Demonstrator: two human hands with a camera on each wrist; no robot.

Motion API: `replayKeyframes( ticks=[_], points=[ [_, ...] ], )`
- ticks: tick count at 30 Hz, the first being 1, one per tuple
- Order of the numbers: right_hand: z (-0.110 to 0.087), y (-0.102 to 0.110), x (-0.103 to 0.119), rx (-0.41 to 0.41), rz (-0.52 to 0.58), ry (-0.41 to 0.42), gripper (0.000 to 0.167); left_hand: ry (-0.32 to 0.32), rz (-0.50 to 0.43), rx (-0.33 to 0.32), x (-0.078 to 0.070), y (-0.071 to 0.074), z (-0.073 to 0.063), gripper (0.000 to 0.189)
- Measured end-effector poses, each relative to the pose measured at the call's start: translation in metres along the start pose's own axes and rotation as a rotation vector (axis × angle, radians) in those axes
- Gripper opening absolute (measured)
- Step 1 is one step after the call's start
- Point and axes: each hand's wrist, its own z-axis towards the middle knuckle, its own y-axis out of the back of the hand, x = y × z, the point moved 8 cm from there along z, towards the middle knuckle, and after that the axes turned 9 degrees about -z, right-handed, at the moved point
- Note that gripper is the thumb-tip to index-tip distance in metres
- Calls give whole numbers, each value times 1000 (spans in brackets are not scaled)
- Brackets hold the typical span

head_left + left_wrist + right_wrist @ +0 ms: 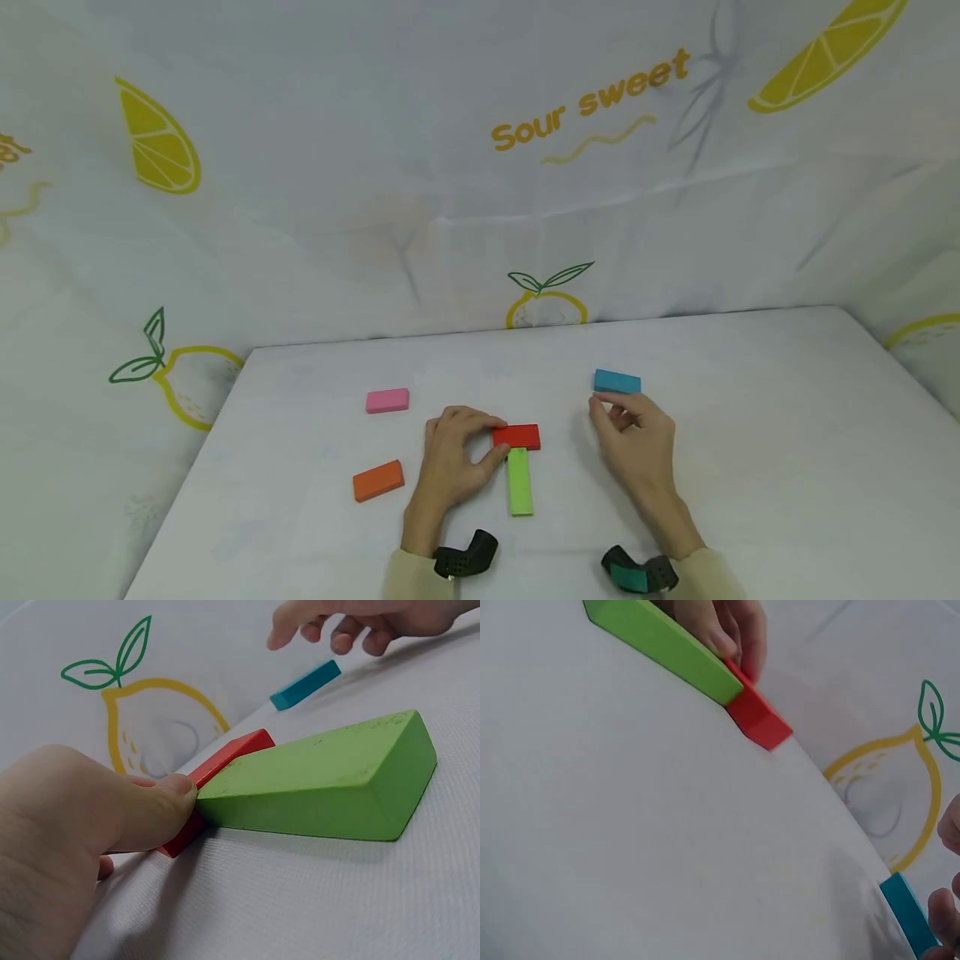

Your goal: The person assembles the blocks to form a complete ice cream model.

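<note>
White woven-textured surface (765, 450) underlies both hands: left (453, 458) pinching red oblong block (522, 437), right (642, 446) loosely released

Head cam high, faces forward-down, wide over table (765, 450); left wrist low, tilted, close on green block (300, 776); right wrist tilted, farther off; both wrists share it, red block (759, 718), blue block (306, 685)

White table (787, 467), lemon-print cloth (337, 167) behind, "Sour sweet" lettering (588, 104)
</note>
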Motion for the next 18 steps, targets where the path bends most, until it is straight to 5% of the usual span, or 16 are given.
replayKeyframes(
  ticks=[6, 18],
  points=[
    [28, 12, -24, 7, -63, -41, 13, 10, -5, 6, -2, -2, 1, 24],
    [43, -1, -43, 320, -142, -113, 42, 5, 10, 12, -1, 0, 1, 24]
  ],
)
